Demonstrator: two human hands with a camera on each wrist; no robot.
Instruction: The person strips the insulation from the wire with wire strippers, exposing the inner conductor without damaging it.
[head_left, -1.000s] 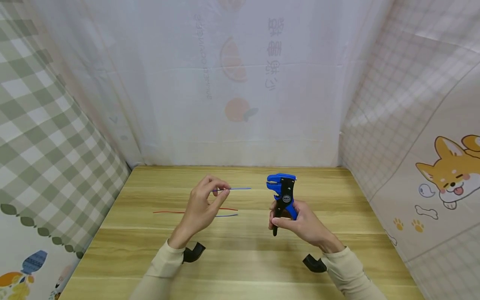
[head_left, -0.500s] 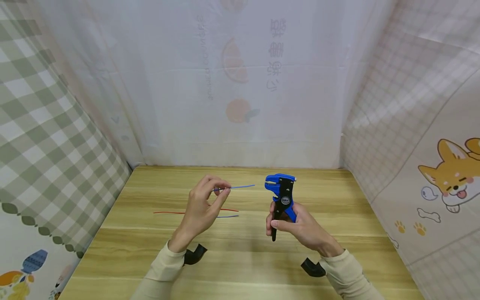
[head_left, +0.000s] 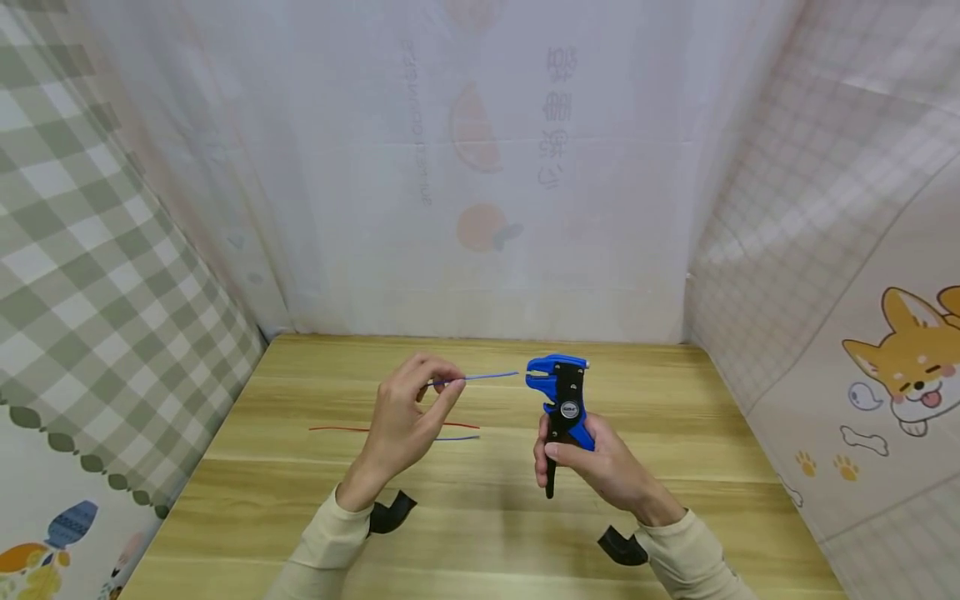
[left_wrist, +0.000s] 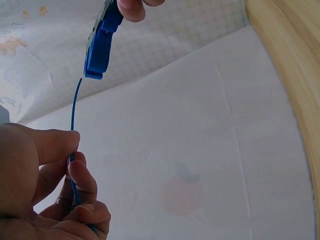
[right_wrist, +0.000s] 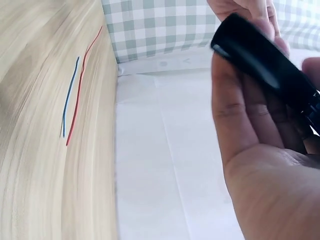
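My left hand (head_left: pixel 408 417) pinches a thin blue wire (head_left: pixel 491 376) between thumb and fingers, its free end pointing right. In my right hand (head_left: pixel 600 462) are the handles of a blue and black wire stripper (head_left: pixel 567 392), held upright with its mouth facing left. The wire's tip is right at the mouth of the tool; the left wrist view shows the wire (left_wrist: pixel 74 107) bowed slightly, its end just short of the blue head (left_wrist: pixel 98 52). A black handle (right_wrist: pixel 265 60) fills the palm in the right wrist view.
On the wooden table (head_left: pixel 480 533) lie a red wire (head_left: pixel 337 428) and another blue wire (head_left: pixel 459 438), side by side, partly behind the left hand. In the right wrist view both the red wire (right_wrist: pixel 77 100) and blue wire (right_wrist: pixel 70 97) show. Cloth curtains (head_left: pixel 360 250) enclose the table.
The gap between wire tip and wire stripper has closed: the tool has shifted slightly left and down, and the blue wire's end has moved right. Both hands keep their holds.
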